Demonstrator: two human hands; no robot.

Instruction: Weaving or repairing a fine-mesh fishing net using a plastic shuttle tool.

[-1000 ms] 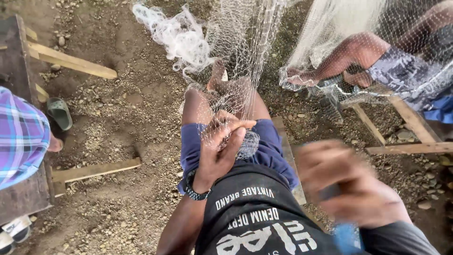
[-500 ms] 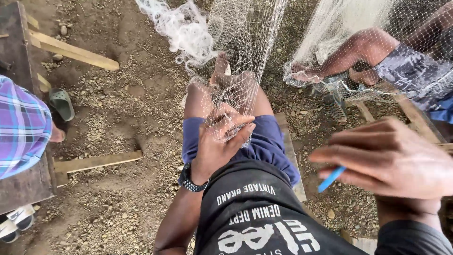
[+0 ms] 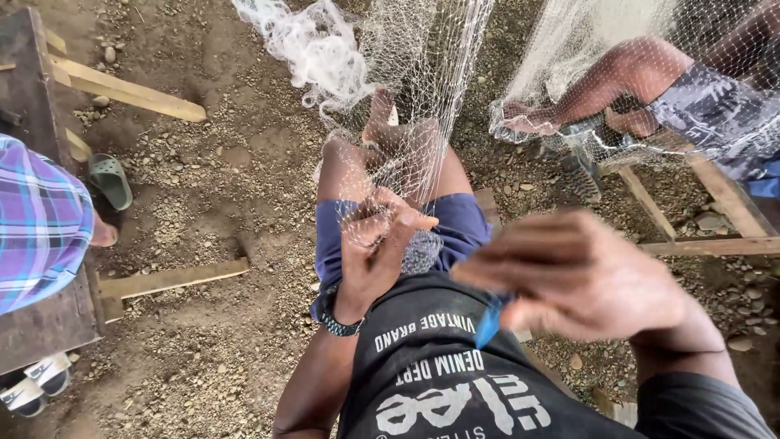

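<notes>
Fishing net (image 3: pixel 422 73) of fine white mesh hangs from the upper edge of view and drapes over the person's knees, reaching the blue shorts (image 3: pixel 455 228). Left hand (image 3: pixel 378 244) is closed, fingers pinching a fold of mesh above the lap. Right hand (image 3: pixel 585 276) is raised close to the camera, fingers pressed together around a blue netting needle (image 3: pixel 490 321).

Risk: the mesh is slack and bunched near the left hand; a pull of the needle could snag neighbouring meshes or tear a strand. The raised right hand also blocks sight of the working point.

Surroundings: gravel ground (image 3: pixel 227 187), wooden planks (image 3: pixel 130 89) at left, a green sandal (image 3: pixel 110 180). A second person's legs (image 3: pixel 617 77) sit under the net at upper right; a plaid-sleeved person (image 3: pixel 36 219) stands at the left edge.
</notes>
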